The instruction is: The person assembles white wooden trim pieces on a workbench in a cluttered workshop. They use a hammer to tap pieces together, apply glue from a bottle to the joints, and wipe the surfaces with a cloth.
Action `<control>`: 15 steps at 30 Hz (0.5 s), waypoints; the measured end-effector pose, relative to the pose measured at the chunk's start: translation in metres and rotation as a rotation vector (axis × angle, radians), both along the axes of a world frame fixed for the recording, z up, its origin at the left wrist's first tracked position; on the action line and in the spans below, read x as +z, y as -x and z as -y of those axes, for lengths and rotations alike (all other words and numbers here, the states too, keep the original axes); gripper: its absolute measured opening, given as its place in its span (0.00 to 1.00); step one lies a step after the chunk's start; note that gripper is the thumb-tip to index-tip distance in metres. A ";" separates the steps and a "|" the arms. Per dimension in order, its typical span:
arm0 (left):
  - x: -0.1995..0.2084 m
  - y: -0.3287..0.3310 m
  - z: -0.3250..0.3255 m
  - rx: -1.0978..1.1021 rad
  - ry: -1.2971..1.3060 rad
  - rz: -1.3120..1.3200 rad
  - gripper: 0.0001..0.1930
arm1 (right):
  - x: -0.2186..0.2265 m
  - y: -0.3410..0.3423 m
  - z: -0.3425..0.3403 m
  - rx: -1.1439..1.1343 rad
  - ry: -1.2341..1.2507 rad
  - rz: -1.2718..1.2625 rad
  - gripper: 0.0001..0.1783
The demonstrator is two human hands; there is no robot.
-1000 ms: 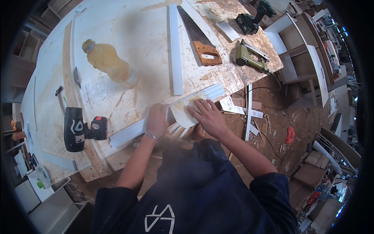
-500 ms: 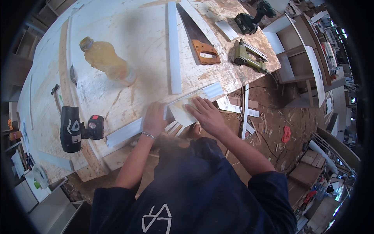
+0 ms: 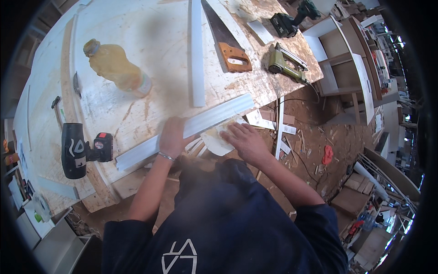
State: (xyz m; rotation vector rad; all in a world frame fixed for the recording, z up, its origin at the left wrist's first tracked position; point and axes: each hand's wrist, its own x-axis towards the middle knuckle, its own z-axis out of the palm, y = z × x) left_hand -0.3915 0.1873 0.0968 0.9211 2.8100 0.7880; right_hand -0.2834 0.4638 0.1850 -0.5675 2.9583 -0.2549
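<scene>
A long white strip (image 3: 210, 115) lies slantwise along the near edge of the workbench. My left hand (image 3: 173, 138), with a bracelet at the wrist, is closed over the strip near its middle. In my right hand (image 3: 247, 142) is a pale, yellow-stained sheet (image 3: 218, 139), possibly sandpaper, gripped under the fingers. It sits against the strip's near side, partly below the bench edge. The right thumb is hidden.
On the bench (image 3: 132, 112) are a bottle of yellowish liquid (image 3: 116, 68), a handsaw (image 3: 230, 48), another white strip (image 3: 196, 59), a green nail gun (image 3: 285, 64), a drill (image 3: 294, 19), a black cordless tool (image 3: 75, 150) and a hammer (image 3: 58, 109). Wood scraps litter the floor.
My right hand has drawn the sheet off the strip's top to its near side, baring more of the strip. The left hand still rests on the strip. The view has shifted slightly.
</scene>
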 end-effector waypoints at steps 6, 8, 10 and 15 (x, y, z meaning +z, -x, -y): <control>-0.003 -0.001 0.001 0.004 0.005 -0.035 0.33 | -0.007 0.018 -0.030 -0.053 -0.025 -0.119 0.32; 0.000 0.001 -0.001 0.002 0.008 -0.030 0.33 | -0.020 0.022 -0.039 -0.058 -0.051 -0.147 0.33; 0.002 0.001 -0.001 -0.007 0.024 -0.022 0.33 | -0.022 0.027 -0.039 -0.054 -0.031 -0.154 0.34; 0.004 0.000 0.000 -0.002 0.014 -0.048 0.34 | -0.026 0.036 -0.036 -0.044 0.002 -0.177 0.36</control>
